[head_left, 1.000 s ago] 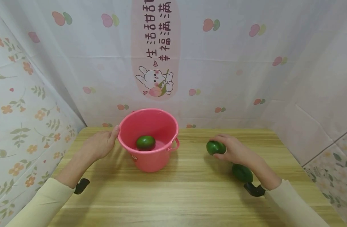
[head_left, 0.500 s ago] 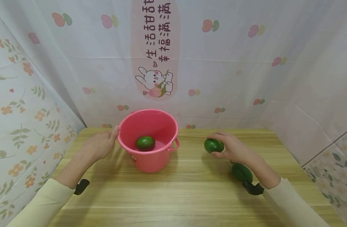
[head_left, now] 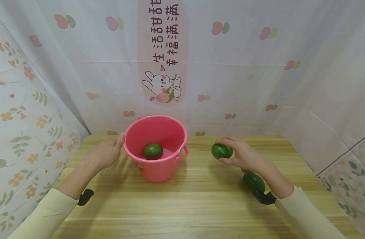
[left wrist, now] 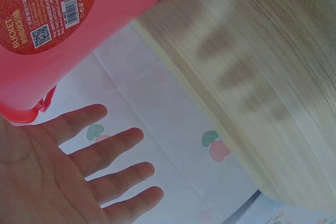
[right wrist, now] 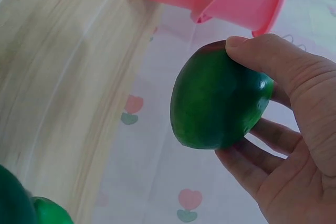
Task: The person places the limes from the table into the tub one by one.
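Note:
A pink bucket [head_left: 158, 171] stands left of centre on the table, with one glossy green mango [head_left: 153, 151] inside at the bottom. My left hand [head_left: 105, 154] has its thumb at the bucket's left rim; in the left wrist view its fingers [left wrist: 113, 148] are straight and spread, off the bucket wall. To the right of the bucket, my right hand [head_left: 246, 155] holds another green mango [head_left: 221, 151] above the table, pinched between thumb and fingers, as the right wrist view also shows. Below that wrist lies a darker green mango [head_left: 254, 181], with a further green fruit [right wrist: 52, 211] partly hidden beside it.
The bucket's pink handle [head_left: 183, 153] hangs at its right side. A printed white curtain [head_left: 248, 83] rises behind the wooden table [head_left: 176, 212], and a floral cloth [head_left: 30, 132] bounds the left. Black wrist mounts [head_left: 264, 197] stick out near both cuffs.
My right hand has moved a little left and up with the mango, towards the bucket. The left hand and the bucket have stayed in place.

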`<action>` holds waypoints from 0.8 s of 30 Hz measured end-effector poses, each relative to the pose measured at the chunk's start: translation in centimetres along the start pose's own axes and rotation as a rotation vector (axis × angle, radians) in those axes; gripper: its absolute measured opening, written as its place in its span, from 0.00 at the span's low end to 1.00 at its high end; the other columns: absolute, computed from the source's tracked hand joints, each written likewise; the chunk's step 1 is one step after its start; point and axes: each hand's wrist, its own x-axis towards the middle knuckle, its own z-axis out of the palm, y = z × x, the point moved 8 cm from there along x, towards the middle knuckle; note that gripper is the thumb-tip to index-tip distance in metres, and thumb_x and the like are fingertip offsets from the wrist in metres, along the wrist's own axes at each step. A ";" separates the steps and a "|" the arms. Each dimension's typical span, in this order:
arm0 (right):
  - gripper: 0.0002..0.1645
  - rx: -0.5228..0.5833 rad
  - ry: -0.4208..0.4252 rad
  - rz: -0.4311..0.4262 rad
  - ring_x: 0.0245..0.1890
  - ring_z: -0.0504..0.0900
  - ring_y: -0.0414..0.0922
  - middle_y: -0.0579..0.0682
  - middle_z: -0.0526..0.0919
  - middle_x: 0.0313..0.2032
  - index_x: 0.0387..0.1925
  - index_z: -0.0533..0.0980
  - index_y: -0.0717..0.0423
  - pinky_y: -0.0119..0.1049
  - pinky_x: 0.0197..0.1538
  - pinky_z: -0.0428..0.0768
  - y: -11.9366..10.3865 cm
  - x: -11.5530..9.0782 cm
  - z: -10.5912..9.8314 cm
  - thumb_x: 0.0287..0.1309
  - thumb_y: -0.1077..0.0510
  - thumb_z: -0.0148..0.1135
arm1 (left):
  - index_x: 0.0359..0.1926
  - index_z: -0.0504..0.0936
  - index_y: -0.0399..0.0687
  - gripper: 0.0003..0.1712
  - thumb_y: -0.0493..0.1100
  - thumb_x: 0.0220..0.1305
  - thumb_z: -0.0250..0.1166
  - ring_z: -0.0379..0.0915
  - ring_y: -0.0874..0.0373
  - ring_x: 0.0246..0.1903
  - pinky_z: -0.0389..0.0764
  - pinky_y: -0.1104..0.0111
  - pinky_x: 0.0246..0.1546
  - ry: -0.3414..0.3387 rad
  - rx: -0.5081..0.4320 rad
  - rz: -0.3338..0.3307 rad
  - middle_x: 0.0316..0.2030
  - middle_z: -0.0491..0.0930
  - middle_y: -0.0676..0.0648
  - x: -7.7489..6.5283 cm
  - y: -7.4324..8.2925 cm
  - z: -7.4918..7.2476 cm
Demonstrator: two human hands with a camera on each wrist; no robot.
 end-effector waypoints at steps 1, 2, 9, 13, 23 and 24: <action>0.36 -0.004 0.003 0.001 0.46 0.82 0.47 0.52 0.80 0.52 0.60 0.78 0.60 0.45 0.47 0.84 -0.1 0.1 -0.1 0.48 0.61 0.82 | 0.70 0.71 0.36 0.49 0.67 0.78 0.21 0.70 0.30 0.60 0.70 0.35 0.55 -0.002 0.001 -0.003 0.63 0.73 0.29 0.0 0.0 0.0; 0.36 -0.007 0.006 0.002 0.46 0.82 0.47 0.52 0.80 0.51 0.60 0.78 0.59 0.45 0.47 0.84 -0.2 0.1 -0.2 0.48 0.60 0.82 | 0.70 0.71 0.36 0.50 0.67 0.78 0.21 0.70 0.30 0.60 0.71 0.35 0.54 -0.005 0.002 -0.006 0.63 0.73 0.29 0.0 0.0 0.0; 0.36 -0.002 0.017 -0.006 0.48 0.81 0.47 0.51 0.80 0.52 0.61 0.78 0.59 0.46 0.48 0.83 -1.0 0.7 -0.5 0.49 0.59 0.82 | 0.70 0.72 0.36 0.49 0.67 0.78 0.22 0.72 0.30 0.58 0.72 0.35 0.53 -0.003 0.006 -0.006 0.62 0.74 0.29 0.1 0.0 0.0; 0.36 -0.003 0.024 -0.011 0.48 0.80 0.46 0.50 0.80 0.52 0.60 0.78 0.57 0.45 0.48 0.83 -1.5 1.0 -0.7 0.50 0.57 0.82 | 0.67 0.74 0.34 0.50 0.67 0.78 0.21 0.73 0.30 0.57 0.72 0.35 0.53 -0.002 0.005 -0.001 0.60 0.75 0.29 0.1 0.1 0.0; 0.37 0.023 0.055 -0.022 0.52 0.80 0.49 0.51 0.80 0.55 0.61 0.78 0.57 0.45 0.50 0.83 -2.5 1.8 -1.4 0.50 0.57 0.82 | 0.61 0.79 0.31 0.52 0.66 0.79 0.21 0.75 0.31 0.54 0.73 0.37 0.53 0.000 0.010 0.004 0.55 0.79 0.29 0.0 0.2 -0.1; 0.37 0.026 0.055 -0.023 0.52 0.80 0.48 0.51 0.80 0.55 0.61 0.78 0.57 0.45 0.50 0.83 -2.7 1.9 -1.5 0.50 0.57 0.82 | 0.61 0.79 0.31 0.52 0.66 0.79 0.21 0.75 0.31 0.54 0.73 0.37 0.53 -0.001 0.011 0.003 0.55 0.79 0.29 0.0 0.2 -0.1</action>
